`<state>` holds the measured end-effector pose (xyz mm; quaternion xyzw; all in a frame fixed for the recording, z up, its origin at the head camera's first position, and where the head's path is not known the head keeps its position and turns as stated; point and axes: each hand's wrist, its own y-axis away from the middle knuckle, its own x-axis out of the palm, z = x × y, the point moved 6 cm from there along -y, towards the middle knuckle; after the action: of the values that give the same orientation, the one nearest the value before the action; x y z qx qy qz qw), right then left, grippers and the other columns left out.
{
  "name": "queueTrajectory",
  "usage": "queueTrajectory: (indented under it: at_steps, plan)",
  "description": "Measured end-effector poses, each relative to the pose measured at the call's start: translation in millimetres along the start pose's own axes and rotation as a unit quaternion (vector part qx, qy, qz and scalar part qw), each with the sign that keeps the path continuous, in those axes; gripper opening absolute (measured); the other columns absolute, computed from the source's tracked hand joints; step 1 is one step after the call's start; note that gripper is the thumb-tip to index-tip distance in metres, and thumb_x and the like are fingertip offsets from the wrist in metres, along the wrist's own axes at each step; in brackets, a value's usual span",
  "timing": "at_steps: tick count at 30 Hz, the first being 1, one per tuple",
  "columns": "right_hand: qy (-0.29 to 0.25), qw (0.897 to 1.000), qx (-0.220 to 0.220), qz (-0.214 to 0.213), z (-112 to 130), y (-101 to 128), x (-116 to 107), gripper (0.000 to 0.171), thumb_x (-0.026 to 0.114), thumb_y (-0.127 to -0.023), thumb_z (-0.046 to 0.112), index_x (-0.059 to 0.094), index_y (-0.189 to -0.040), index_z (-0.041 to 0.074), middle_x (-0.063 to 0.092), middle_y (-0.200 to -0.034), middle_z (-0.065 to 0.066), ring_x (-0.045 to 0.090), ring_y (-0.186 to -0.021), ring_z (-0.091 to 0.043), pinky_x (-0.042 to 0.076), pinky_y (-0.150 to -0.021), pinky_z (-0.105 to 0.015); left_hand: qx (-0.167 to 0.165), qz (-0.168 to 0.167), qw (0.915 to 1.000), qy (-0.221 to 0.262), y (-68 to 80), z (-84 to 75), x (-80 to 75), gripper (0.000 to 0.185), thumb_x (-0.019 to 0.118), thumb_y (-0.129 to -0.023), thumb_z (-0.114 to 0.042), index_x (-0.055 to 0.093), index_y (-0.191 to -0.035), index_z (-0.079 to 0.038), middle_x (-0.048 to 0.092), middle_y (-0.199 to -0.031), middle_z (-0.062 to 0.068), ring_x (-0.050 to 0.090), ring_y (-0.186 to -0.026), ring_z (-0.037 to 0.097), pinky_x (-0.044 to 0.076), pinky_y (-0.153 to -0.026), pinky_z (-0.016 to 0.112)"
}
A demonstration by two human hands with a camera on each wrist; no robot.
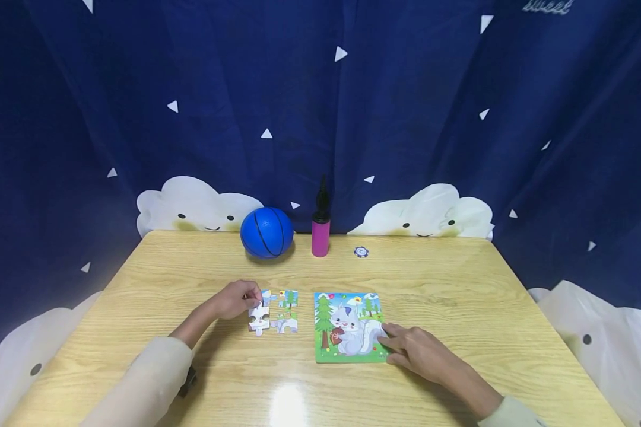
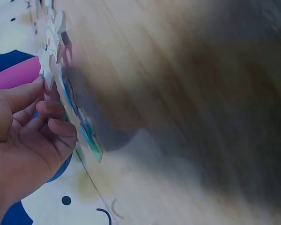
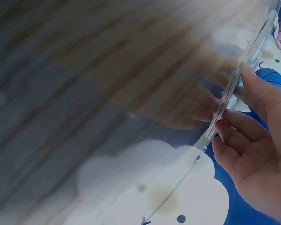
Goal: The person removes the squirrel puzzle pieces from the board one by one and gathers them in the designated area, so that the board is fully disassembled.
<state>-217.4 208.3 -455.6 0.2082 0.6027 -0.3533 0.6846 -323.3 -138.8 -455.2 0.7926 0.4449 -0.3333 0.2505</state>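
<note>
Puzzle piece (image 1: pixel 259 318) pinched in the left grip (image 1: pixel 237 299); right grip (image 1: pixel 413 350), fingers relaxed, touches the puzzle board (image 1: pixel 347 327).

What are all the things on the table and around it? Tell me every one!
table: 1, light wood, fills the middle.
puzzle board: 1, green frame with a white squirrel picture, near the front.
loose puzzle pieces: a few, white, blue and green, left of the board.
ball: 1, blue with black lines, at the back.
pump: 1, pink with black top, right of the ball.
small round disc: 1, blue and white, right of the pump.
curtain: dark blue with white triangles and clouds, behind.
left hand: 1, pinching a white puzzle piece.
right hand: 1, fingers on the board's right edge.
</note>
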Motion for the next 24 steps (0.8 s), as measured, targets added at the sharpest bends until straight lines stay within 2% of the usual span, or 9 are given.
queueTrajectory:
  at_steps: [12, 24]
  plan:
    - [-0.007, 1.0, -0.002, -0.003, 0.5, 0.3, 0.4, 0.04, 0.069, -0.084, 0.027, 0.066, -0.117, 0.004, 0.06, -0.125, -0.023, 0.064, -0.106, -0.034, 0.054, -0.084, -0.044, -0.016, 0.014, 0.9997, -0.008, 0.0, 2.1, 8.1, 0.007, 0.058, -0.09, -0.001, 0.062, -0.086, -0.004, 0.057, -0.078, 0.002, 0.049, -0.073, 0.013, 0.042, -0.063, 0.025]
    - [-0.012, 1.0, 0.001, 0.003, 0.6, 0.1, -0.4, 0.039, 0.068, -0.085, 0.027, 0.067, -0.117, 0.004, 0.06, -0.126, -0.023, 0.063, -0.109, -0.034, 0.053, -0.085, -0.045, -0.006, 0.011, 0.9999, -0.005, -5.7, -6.3, -0.3, 0.006, 0.057, -0.09, -0.001, 0.063, -0.089, -0.002, 0.061, -0.082, 0.006, 0.052, -0.076, 0.014, 0.043, -0.066, 0.026]
